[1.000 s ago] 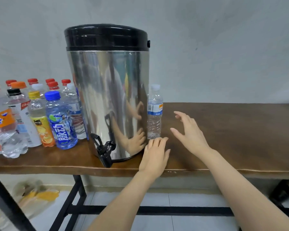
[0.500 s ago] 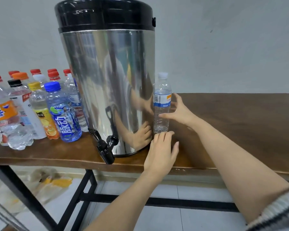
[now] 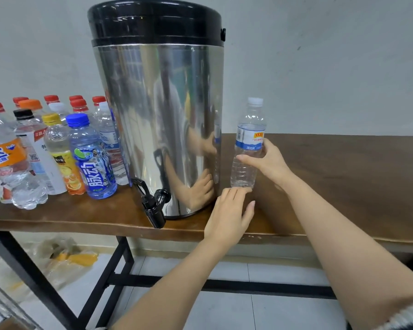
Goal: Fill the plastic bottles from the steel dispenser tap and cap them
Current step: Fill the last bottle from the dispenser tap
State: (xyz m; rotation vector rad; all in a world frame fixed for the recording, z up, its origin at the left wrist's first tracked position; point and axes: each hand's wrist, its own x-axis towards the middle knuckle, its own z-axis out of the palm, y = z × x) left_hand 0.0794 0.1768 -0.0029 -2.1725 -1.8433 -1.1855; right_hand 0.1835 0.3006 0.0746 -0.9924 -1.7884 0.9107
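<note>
Bottle (image 3: 247,148), clear plastic, white cap (image 3: 255,101) on: upright just right of the steel dispenser (image 3: 157,115), base at the wooden surface (image 3: 343,175). Label white with a blue band and a small red-and-yellow logo; its characters are too small for me to read. My right grip (image 3: 270,163) is clamped round the label and waist, thumb in front. My left grip (image 3: 229,215) lies apart, fingers straight, palm down on the surface, fingertips just short of the bottle's base. Tap (image 3: 153,203), black, juts past the surface's front edge. Left of the dispenser, capped bottles in a cluster: blue-capped one (image 3: 91,158) reading "脉动"; orange-labelled one (image 3: 0,156) showing "达"; yellow-capped one (image 3: 62,163) with an orange-fruit picture; red caps behind.
</note>
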